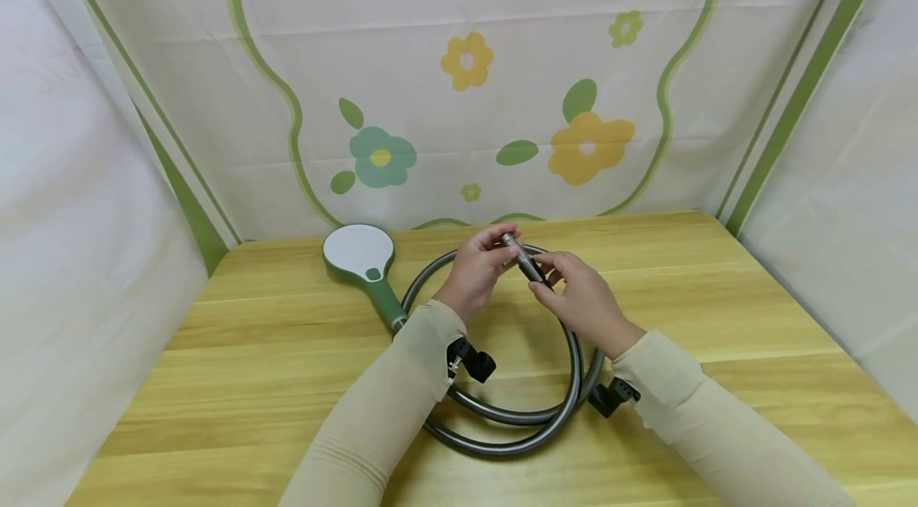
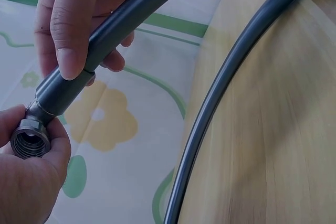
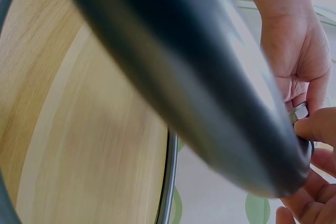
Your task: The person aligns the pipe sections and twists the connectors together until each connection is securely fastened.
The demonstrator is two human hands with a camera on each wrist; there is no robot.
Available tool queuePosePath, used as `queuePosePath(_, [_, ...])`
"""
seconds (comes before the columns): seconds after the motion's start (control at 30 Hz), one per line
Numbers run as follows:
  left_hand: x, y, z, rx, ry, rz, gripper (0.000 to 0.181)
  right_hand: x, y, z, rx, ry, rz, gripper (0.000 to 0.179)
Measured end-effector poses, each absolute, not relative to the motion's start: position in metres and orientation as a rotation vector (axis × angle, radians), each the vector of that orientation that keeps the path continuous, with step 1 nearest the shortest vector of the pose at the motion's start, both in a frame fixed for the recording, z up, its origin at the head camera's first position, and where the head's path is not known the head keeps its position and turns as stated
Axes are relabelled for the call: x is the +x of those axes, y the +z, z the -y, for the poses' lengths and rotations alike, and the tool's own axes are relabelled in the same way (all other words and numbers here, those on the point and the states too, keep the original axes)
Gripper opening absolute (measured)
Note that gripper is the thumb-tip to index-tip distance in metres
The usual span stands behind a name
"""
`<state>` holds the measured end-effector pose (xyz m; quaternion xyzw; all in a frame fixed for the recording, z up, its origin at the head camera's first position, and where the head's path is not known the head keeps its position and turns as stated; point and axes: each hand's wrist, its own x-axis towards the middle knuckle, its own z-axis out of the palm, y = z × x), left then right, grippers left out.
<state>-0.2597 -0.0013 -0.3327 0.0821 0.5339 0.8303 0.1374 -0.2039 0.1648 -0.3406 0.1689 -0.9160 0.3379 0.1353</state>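
Note:
A grey shower hose lies looped on the table, with one end raised between both hands. My left hand pinches the metal end fitting between thumb and fingers. That fitting has a nut with an open, threaded mouth, seen in the left wrist view. With its thumb and fingers, my right hand holds the smooth collar and the hose just behind it. A green shower head with a pale round face lies on the left, its handle joined to the hose's other end.
The wooden table reaches back to a white cloth backdrop printed with flowers and green lines. Cloth walls stand at the left and right. Loops of hose lie beneath and between the forearms. Each wrist wears a small black camera mount.

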Motion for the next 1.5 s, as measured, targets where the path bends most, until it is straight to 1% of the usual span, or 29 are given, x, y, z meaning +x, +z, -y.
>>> queuePosePath(0.3, [-0.2594,-0.3321,0.0030,0.228,2.398,-1.544,0.041,-0.2046,-0.3413,-0.1642,0.504,0.994,2.633,0.035])
queuePosePath(0.8, [-0.2580,-0.3325,0.0029,0.221,2.403,-1.541,0.041,-0.2058,-0.3442,-0.1652,0.481,1.186,2.628,0.032])
queuePosePath(1.13, [-0.2589,-0.3337,0.0014,0.227,2.400,-1.552,0.041,-0.2059,-0.3435,-0.1666,0.391,1.376,2.675,0.034])
queuePosePath(1.5, [-0.2577,-0.3325,0.0019,0.226,2.387,-1.562,0.041,-0.2067,-0.3419,-0.1688,0.395,1.583,2.659,0.036])
